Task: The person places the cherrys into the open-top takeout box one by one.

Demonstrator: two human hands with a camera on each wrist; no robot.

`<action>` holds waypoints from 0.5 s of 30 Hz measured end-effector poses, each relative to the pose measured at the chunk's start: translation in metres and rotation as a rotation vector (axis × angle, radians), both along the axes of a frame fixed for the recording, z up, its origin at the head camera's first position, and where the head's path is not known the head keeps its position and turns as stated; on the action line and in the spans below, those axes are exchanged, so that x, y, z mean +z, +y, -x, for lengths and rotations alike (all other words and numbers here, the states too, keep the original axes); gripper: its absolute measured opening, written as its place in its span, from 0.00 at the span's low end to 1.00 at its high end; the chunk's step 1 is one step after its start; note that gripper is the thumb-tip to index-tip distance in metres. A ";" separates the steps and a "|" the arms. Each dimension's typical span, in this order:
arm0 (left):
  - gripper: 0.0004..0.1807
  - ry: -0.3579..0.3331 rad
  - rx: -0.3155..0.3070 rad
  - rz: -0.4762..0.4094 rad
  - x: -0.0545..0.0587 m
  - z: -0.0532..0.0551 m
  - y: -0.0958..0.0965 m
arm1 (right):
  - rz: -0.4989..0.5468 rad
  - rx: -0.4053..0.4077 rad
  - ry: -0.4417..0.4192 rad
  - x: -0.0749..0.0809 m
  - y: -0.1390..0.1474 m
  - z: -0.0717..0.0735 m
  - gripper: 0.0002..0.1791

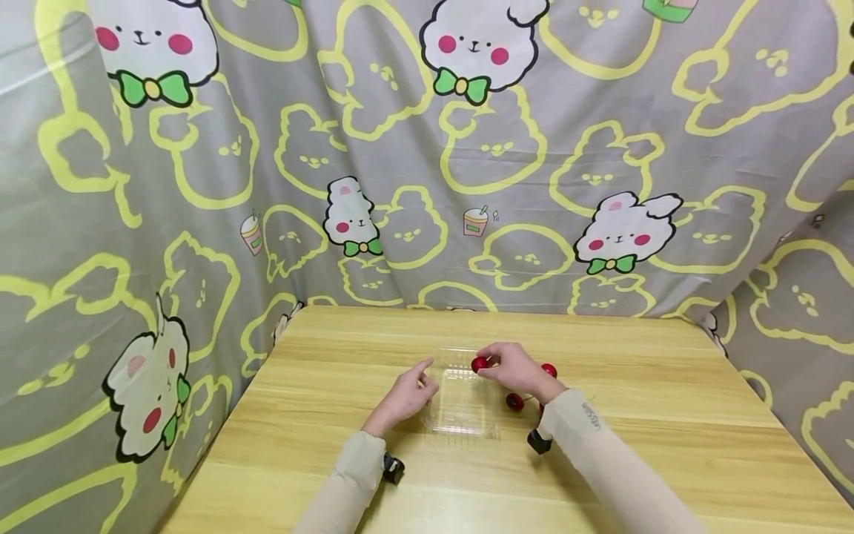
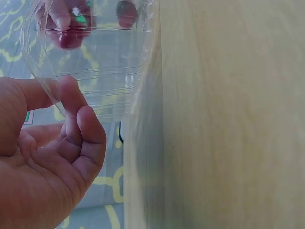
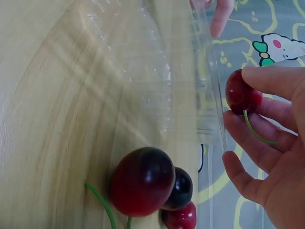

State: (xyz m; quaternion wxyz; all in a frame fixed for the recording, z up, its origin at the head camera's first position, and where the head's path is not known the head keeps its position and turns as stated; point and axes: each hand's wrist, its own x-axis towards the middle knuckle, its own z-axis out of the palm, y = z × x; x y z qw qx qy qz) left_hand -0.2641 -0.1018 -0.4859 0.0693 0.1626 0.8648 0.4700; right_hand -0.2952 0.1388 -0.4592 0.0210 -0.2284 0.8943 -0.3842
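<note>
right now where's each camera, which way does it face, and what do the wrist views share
Head: worn on head, facing forward and down at wood-grain table; left hand, right hand, sleeves show.
Left wrist: worn there, facing the clear plastic container; left hand shows, right hand through it.
Right wrist: worn there, facing container and loose cherries; right hand shows, left fingers at top.
Wrist views share: container, held cherry.
</note>
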 end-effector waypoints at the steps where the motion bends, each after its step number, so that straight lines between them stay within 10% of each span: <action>1: 0.31 0.000 -0.001 -0.003 0.000 0.000 0.000 | -0.006 -0.004 0.004 0.000 -0.001 0.000 0.17; 15: 0.31 -0.003 -0.004 -0.005 -0.001 0.000 0.000 | -0.006 0.011 -0.015 -0.009 -0.015 0.001 0.17</action>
